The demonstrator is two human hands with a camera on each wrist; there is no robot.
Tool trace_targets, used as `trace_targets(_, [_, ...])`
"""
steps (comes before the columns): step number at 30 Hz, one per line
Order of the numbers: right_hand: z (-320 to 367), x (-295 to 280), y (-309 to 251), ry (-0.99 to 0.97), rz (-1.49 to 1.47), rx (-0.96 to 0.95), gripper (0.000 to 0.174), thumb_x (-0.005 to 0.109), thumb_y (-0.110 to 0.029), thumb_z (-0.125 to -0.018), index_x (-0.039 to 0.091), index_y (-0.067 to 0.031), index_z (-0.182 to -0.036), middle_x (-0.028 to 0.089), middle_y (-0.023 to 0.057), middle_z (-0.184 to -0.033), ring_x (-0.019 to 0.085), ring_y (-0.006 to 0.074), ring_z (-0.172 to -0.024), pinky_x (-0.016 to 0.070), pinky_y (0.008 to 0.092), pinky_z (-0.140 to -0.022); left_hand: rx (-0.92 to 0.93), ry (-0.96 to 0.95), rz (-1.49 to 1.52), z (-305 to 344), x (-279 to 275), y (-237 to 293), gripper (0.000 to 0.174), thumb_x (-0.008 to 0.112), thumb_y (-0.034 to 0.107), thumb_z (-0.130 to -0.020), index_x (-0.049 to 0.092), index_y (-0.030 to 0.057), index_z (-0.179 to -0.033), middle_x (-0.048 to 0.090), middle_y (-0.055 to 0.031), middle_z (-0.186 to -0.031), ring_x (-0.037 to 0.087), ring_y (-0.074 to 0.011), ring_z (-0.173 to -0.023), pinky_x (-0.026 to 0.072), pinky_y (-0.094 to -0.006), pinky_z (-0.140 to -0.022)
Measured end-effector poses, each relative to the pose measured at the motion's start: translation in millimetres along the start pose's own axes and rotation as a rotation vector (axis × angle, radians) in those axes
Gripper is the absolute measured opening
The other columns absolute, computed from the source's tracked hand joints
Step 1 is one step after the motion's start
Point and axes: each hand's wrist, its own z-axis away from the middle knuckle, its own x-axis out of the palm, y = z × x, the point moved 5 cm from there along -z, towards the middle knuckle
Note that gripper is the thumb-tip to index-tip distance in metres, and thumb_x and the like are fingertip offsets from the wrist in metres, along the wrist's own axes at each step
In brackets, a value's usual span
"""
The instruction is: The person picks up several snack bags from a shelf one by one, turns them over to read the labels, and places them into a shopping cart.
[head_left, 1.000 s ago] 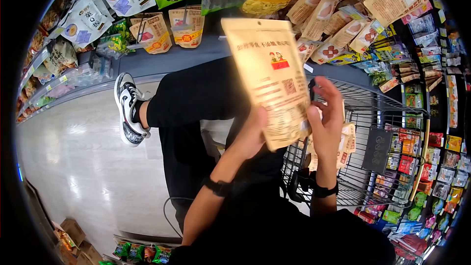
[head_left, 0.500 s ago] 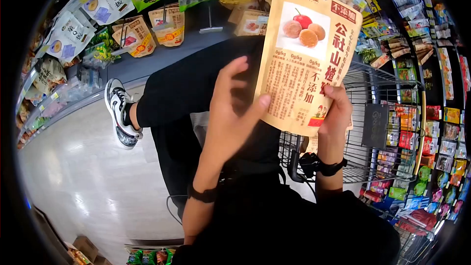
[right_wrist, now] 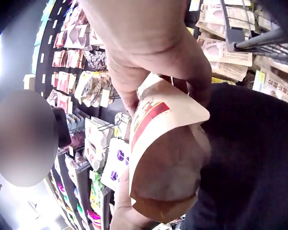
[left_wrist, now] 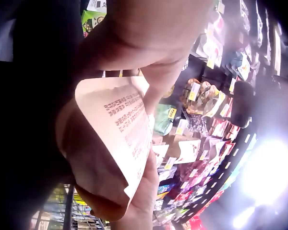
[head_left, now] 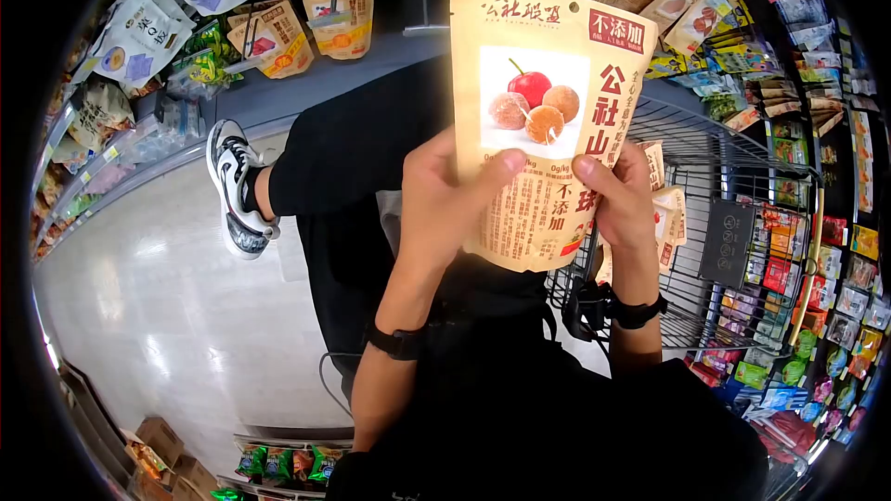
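Both hands hold up a cream-coloured snack pouch (head_left: pixel 529 32) in front of the body in the head view. Its front panel faces me, with a picture of a red fruit and round balls, and a small hole near the top edge. The left hand (head_left: pixel 441 204) grips the pouch's left side, thumb lying across the front. On the opposite side the right hand (head_left: pixel 626 204) pinches it with the thumb in front and fingers behind. Seen from below in the left wrist view, the pouch (left_wrist: pixel 120 112) has a curved, folded bottom. The right wrist view shows the same bottom end.
A wire shopping cart (head_left: pixel 691 301) stands at the right, with similar pouches (head_left: pixel 668 213) inside. Ahead runs a shelf (head_left: pixel 269 93) hung with bagged snacks, and more packets (head_left: pixel 780 269) line the right side. A leg in black trousers (head_left: pixel 362 148) stretches toward the shelf.
The pouch first showed its back and was turned to its front. The left hand, loose beside the pouch half a second ago, now grips its left side. The pouch has shifted slightly left.
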Motion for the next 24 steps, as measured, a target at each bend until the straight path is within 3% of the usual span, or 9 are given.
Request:
trace_targets(10, [-1, -1, 3, -0.033, 0.075, 0.027, 0.025, 0.068, -0.006, -0.074, 0.063, 0.0019, -0.097, 0.066, 0.0084, -0.092, 0.061, 0.0118, -0.080, 0.0477, 0.0252, -0.073, -0.008, 0.024, 0.077, -4, -5, -6, 0.025, 0.065, 0.005, -0.079, 0.060, -0.0043, -0.101, 0.064, -0.0079, -0.093, 0.060, -0.0096, -0.080, 0.0481, -0.0232, -0.072])
trace_targets(24, [-3, 5, 8, -0.015, 0.083, 0.063, 0.026, 0.068, -0.008, -0.077, 0.061, 0.0029, -0.099, 0.065, 0.0086, -0.093, 0.061, 0.0110, -0.081, 0.0472, 0.0241, -0.073, 0.049, 0.075, -0.083, -9, -15, -11, 0.020, 0.063, 0.007, -0.081, 0.060, -0.0049, -0.097, 0.065, -0.0067, -0.087, 0.058, -0.0071, -0.075, 0.0461, -0.0210, -0.067])
